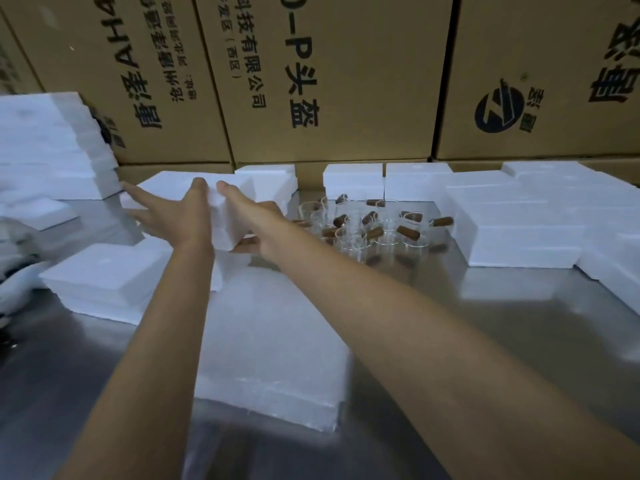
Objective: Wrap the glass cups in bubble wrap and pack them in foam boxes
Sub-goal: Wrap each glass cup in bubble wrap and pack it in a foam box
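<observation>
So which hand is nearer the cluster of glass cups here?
Right. The right hand grips the lifted foam box on the side beside the glass cups; the left hand lies spread on the box's far side.

A shiny metal table filled the view. A flat stack of bubble wrap lay on it at the near centre. Just left of that sat a low pile of white foam lids. Farther back, in the middle, stood a cluster of clear glass cups with brown handles. White foam boxes rested on the right side, more stood along the back edge, and a tall leaning stack stood at the far left.
</observation>
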